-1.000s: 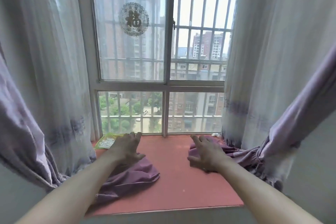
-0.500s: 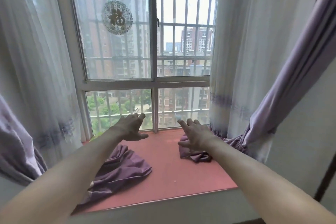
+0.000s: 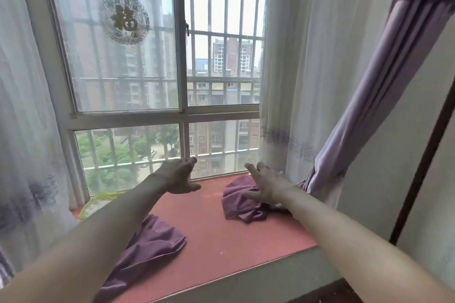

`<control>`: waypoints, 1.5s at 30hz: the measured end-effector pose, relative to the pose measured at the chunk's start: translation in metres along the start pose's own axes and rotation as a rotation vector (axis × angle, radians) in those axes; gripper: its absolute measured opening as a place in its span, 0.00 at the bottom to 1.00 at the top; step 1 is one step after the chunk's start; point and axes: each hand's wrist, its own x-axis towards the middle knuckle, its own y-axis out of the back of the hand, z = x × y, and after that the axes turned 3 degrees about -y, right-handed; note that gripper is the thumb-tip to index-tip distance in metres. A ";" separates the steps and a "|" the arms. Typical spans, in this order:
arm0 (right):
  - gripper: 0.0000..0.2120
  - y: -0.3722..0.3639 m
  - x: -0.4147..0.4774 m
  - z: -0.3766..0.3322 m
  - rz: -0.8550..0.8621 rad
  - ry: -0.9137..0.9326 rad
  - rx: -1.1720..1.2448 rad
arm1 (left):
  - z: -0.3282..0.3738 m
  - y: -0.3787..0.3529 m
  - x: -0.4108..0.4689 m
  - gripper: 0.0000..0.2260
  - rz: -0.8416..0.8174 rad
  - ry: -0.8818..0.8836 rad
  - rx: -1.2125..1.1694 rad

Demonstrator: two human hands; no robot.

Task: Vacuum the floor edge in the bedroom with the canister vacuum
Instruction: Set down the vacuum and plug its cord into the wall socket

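No canister vacuum is in view. Both my arms stretch forward over a pink window seat (image 3: 211, 233). My left hand (image 3: 178, 176) hovers above the seat near the window, fingers straight and relaxed, holding nothing. My right hand (image 3: 264, 183) is held out with spread fingers just over the bunched purple curtain hem (image 3: 237, 204) on the right; I cannot tell whether it touches the cloth. A second purple curtain hem (image 3: 150, 248) lies on the seat under my left forearm.
A barred window (image 3: 177, 115) with a round decal (image 3: 124, 18) faces me. Sheer white curtains hang at the left (image 3: 27, 130) and right (image 3: 300, 81), with a purple drape (image 3: 369, 86) tied back at right. A dark strip of floor (image 3: 332, 293) shows at the bottom right.
Both hands have lifted off the curtain hems and risen toward the window. The view has swung to the right and upward.
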 end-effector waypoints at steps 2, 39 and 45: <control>0.39 -0.003 0.005 -0.006 -0.010 -0.050 0.016 | -0.008 -0.007 0.008 0.38 -0.006 -0.038 -0.016; 0.40 -0.008 -0.150 -0.154 -0.125 -0.766 -0.034 | -0.038 -0.043 -0.020 0.32 0.052 -0.822 -0.047; 0.38 -0.027 -0.196 -0.144 -0.170 -0.857 -0.026 | 0.013 -0.065 -0.039 0.37 0.023 -0.896 -0.086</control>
